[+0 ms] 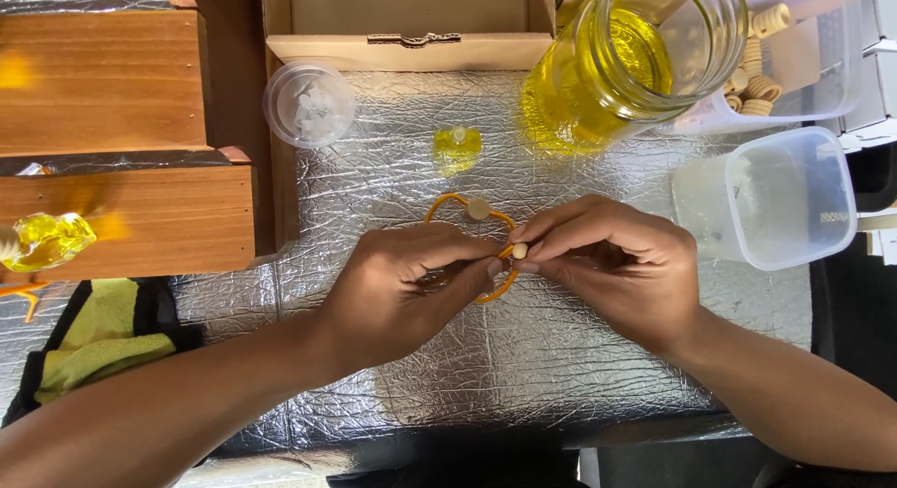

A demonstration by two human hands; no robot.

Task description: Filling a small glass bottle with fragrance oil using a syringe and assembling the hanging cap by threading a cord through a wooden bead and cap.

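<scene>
My left hand (402,287) and my right hand (612,264) meet over the silver foil mat (523,357). Both pinch an orange cord loop (447,203) that lies curved on the mat. A round pale bead (477,209) sits on the cord at the far side of the loop. A smaller pale bead (519,251) is held between my right fingertips and my left thumb, on the cord. A small bottle of yellow liquid (457,147) lies beyond the loop, apart from my hands.
A large glass jar of yellow liquid (635,63) stands at the back right, beside a clear tub of wooden spools (761,63). An empty clear tub (775,198), a small lidded cup (309,103), a cardboard box (411,26), wooden boxes (103,86), another small yellow bottle (47,240) and a green cloth (93,343).
</scene>
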